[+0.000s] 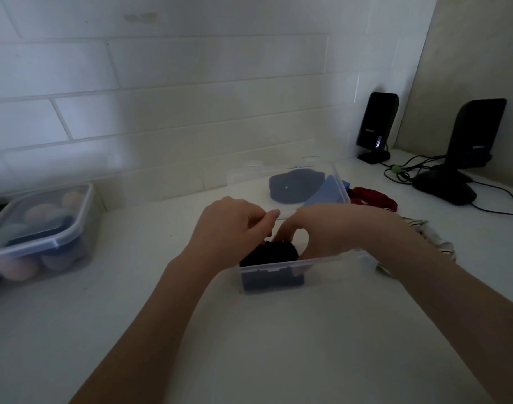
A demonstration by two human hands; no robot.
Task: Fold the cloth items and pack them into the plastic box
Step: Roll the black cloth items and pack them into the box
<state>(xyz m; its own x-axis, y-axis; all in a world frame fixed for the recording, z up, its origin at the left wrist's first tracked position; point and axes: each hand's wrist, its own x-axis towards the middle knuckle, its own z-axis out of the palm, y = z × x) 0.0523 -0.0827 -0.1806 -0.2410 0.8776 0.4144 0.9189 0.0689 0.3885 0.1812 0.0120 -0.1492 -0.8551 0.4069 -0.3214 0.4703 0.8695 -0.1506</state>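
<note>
at frame centre both hands, left hand (230,225) and right hand (322,231), are pinching and pressing the soft, light black cloth (271,253) into the plastic box (302,265); gripping its folded top edge looks best.

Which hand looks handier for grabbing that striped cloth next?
Right, probably. The striped cloth lies just past the right forearm, beside the box. The left hand is on the box's far side, and both hands are busy with the black cloth; the right hand would cross less.
</note>
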